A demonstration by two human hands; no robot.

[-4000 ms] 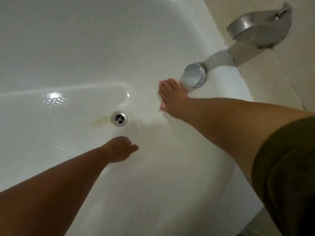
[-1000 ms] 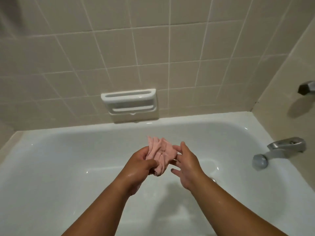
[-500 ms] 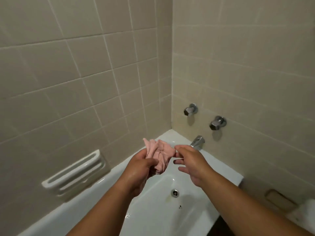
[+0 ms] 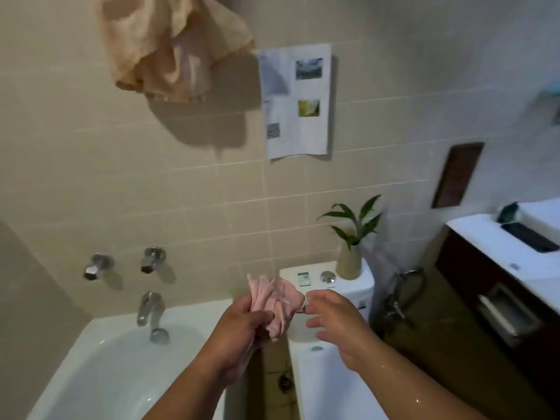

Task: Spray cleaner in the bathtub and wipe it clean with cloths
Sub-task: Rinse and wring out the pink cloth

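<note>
bathtub (image 4: 106, 374): white, lower left, spout (image 4: 150, 313) at its far end.
peach towel (image 4: 169, 47): hangs high on the wall above the bathtub's far end.
toilet (image 4: 357, 283): just right of the bathtub.
left hand (image 4: 239, 331): above the bathtub's right rim, your fingers wrapped round the pink cloth (image 4: 275, 301).
right hand (image 4: 336, 322): right of the bathtub, thumb and forefinger pinching the cloth's edge, other fingers spread.
pink cloth: bunched between your hands, clear of the bathtub.

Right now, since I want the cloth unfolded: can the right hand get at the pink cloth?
Probably yes: the right hand sits beside the pink cloth, which the left hand grips, with nothing between; its fingertips are at the cloth's edge, perhaps pinching it.
</note>
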